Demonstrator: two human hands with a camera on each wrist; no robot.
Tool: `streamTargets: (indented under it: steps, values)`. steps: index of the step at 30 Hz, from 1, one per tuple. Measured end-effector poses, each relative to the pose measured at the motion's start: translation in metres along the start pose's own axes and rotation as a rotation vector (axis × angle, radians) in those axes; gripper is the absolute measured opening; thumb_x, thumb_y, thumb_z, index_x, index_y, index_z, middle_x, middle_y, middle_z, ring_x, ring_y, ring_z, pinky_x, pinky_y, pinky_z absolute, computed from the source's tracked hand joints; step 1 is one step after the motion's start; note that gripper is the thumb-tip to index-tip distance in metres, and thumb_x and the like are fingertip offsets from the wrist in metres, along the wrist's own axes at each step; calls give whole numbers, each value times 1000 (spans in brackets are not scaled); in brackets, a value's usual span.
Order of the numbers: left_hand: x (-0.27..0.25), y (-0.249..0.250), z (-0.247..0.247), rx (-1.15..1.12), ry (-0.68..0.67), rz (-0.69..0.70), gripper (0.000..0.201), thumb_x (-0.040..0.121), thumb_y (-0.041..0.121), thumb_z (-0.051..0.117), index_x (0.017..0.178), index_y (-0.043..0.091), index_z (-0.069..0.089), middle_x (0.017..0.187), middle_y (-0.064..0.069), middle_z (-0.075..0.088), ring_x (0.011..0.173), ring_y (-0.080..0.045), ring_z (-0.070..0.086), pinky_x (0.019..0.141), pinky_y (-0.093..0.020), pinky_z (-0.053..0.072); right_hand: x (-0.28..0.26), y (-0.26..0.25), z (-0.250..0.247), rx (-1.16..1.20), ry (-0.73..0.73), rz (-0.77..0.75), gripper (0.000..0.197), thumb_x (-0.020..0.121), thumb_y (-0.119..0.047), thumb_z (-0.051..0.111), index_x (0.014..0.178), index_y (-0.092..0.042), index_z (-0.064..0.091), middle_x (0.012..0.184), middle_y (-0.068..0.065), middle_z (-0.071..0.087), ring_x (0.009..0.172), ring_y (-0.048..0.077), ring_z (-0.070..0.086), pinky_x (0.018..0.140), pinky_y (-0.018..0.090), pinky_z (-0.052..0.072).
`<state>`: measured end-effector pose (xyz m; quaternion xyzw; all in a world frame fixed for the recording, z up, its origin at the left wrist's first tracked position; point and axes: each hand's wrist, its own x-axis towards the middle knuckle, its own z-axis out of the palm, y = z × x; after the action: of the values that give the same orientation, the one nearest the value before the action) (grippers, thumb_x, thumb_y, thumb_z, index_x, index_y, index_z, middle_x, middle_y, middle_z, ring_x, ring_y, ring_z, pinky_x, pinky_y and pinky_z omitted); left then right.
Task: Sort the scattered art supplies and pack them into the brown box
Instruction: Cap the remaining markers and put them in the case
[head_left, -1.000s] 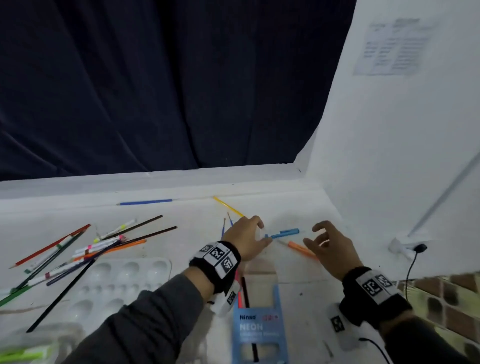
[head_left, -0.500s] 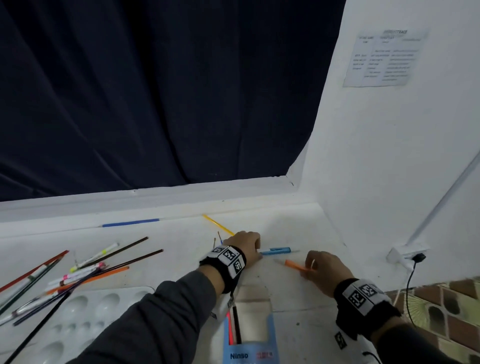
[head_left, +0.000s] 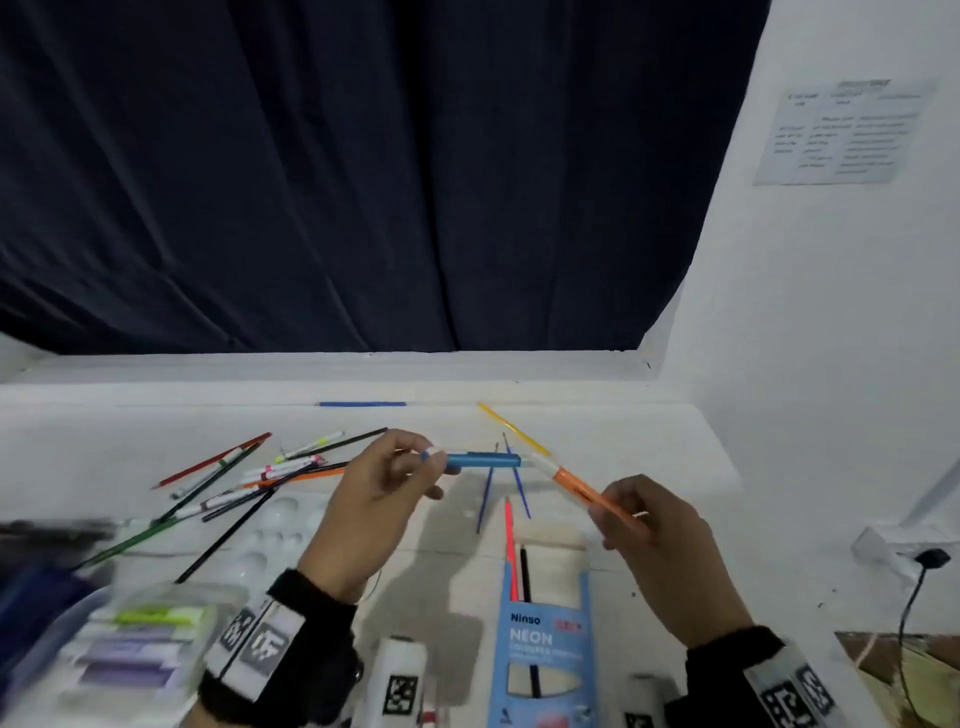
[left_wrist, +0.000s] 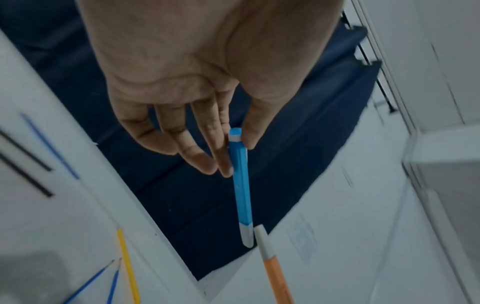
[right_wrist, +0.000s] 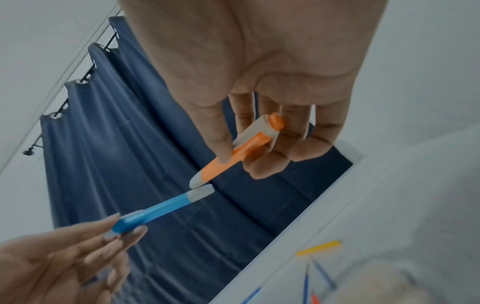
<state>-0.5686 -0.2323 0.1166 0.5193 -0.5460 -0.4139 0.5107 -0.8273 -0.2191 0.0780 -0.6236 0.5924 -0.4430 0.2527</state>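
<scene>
holding a blue pen (head_left: 480, 460) by its capped end, the left hand (head_left: 371, 506) pinches it between thumb and fingertips above the middle of the white tabletop (head_left: 613, 457), the pen lying level and pointing right. the right hand (head_left: 657, 551) grips an orange pen (head_left: 584, 488) between thumb and curled fingers, its pale tip angled up and left so that it meets, or all but meets, the pale tip of the blue pen; the wrist views show the two tips just beside each other, and i cannot tell whether they touch.

on the tabletop below the pens lie two thin blue brushes (head_left: 485, 499), and a yellow pencil (head_left: 511, 428) slants toward the far edge, where a blue pencil (head_left: 362, 404) lies along the ledge. a scatter of coloured pencils and markers (head_left: 244, 483) spreads over the left side, some lying across a white paint palette (head_left: 270, 540). at the near edge stands a blue neon pencil pack (head_left: 543, 649) with a red and a black pencil sticking out of its open top. a blurred clear case of markers (head_left: 140, 644) sits at the near left corner. the brown box cannot be made out with any certainty in these views.

a dark blue curtain (head_left: 363, 182) hangs behind the tabletop, and a printed sheet (head_left: 844, 132) is stuck to the white wall at right.
</scene>
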Motion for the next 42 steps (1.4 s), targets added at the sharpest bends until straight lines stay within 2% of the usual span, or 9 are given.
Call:
streamTargets:
  steps: [6, 9, 17, 22, 27, 31, 35, 40, 42]
  values:
    - [-107, -25, -60, -152, 316, -117, 16, 89, 23, 63, 99, 11, 61, 97, -13, 76, 79, -24, 65, 75, -38, 42, -51, -20, 46, 248, -231, -2, 6, 92, -18, 65, 89, -24, 67, 69, 0, 67, 62, 14, 64, 58, 23, 49]
    - [-149, -47, -89, -145, 442, -199, 16, 90, 20, 64, 102, 10, 64, 95, -14, 76, 78, -26, 65, 76, -40, 43, -72, -32, 82, 327, -337, 54, 5, 93, -16, 63, 93, -21, 64, 71, 2, 69, 59, 13, 64, 57, 17, 46]
    - [-194, -71, -188, -121, 607, -240, 10, 91, 11, 63, 100, 7, 65, 73, -12, 72, 73, -27, 62, 68, -38, 43, -98, -82, 158, 434, -495, 66, 3, 92, -16, 65, 92, -18, 67, 72, 7, 72, 60, 15, 62, 58, 23, 48]
    - [-185, -85, -252, -38, 478, -171, 9, 87, 21, 65, 92, 26, 70, 71, -15, 68, 71, -19, 64, 68, -36, 45, -108, -112, 214, 454, -496, 57, 9, 95, -10, 60, 97, -16, 67, 81, 9, 72, 63, 20, 63, 57, 31, 47]
    - [-166, -99, -314, -16, 293, -161, 17, 85, 19, 64, 101, 13, 67, 74, -37, 47, 65, -16, 58, 56, -18, 44, -117, -134, 272, 425, -482, 47, 4, 97, -10, 58, 96, -12, 61, 86, 7, 74, 64, 22, 62, 58, 32, 46]
    - [-155, -109, -347, -51, 177, -156, 14, 84, 25, 64, 96, 26, 70, 71, -17, 47, 66, -16, 51, 57, -21, 40, -127, -139, 301, 413, -441, 121, 3, 95, -9, 60, 94, -11, 62, 83, 7, 74, 62, 21, 61, 59, 36, 45]
    - [-140, -114, -362, -62, 131, -136, 20, 82, 25, 64, 100, 18, 67, 71, -32, 49, 65, -13, 54, 59, -18, 44, -132, -143, 310, 364, -427, 141, 4, 94, -16, 64, 92, -17, 67, 80, 8, 70, 63, 19, 63, 59, 36, 47]
    - [-130, -128, -364, -75, 78, -81, 24, 84, 22, 63, 104, 10, 64, 65, -18, 55, 67, -15, 54, 62, -18, 45, -129, -146, 320, 391, -350, 133, 2, 89, -13, 69, 88, -15, 69, 72, 10, 67, 63, 18, 64, 58, 33, 48]
    - [-129, -130, -363, -48, 59, -74, 23, 83, 23, 63, 103, 13, 64, 69, -31, 48, 68, -16, 55, 65, -16, 46, -128, -148, 320, 382, -335, 147, 3, 88, -11, 70, 87, -14, 70, 69, 8, 66, 61, 17, 64, 57, 31, 48]
